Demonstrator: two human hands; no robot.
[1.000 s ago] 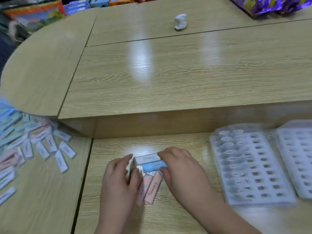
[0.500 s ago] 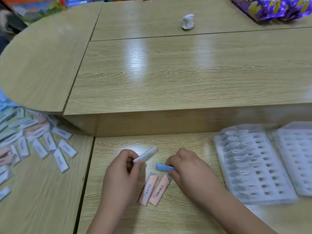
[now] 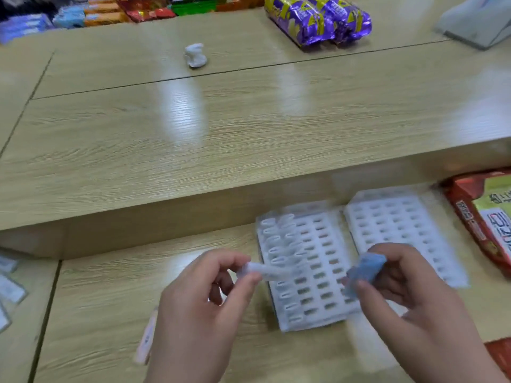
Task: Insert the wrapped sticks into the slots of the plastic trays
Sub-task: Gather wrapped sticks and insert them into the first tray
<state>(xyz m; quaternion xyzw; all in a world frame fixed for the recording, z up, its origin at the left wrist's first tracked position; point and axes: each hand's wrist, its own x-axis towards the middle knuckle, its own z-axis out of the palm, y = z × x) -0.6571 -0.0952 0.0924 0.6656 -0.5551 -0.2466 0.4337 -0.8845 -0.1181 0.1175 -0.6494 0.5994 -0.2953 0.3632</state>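
**Item 1.** White stick (image 3: 269,273): pinched at one end between the thumb and fingers (image 3: 229,258) of the left hand (image 3: 199,313), and held in the air over the near tray (image 3: 318,244).

**Item 2.** Blue stick (image 3: 365,268): gripped in the curled fingers of the right hand (image 3: 409,308), above the gap between the near tray and the far tray (image 3: 392,217).

**Item 3.** Pink stick (image 3: 146,341): lying on the tabletop (image 3: 110,299) beside the left wrist.

**Handling, as we judge it.** The sticks look light, flat and fairly stiff inside a slick wrapper, so they are apt to twist if held by the very tip. We would hold each one across its flat faces, on the upper half, leaving the lower end free for the slot. The trays look thin and may shift when pressed.

**Writing.** The print on the sticks is too blurred for us to read. The red packet (image 3: 470,214) at the right carries large characters, but we cannot make them out.
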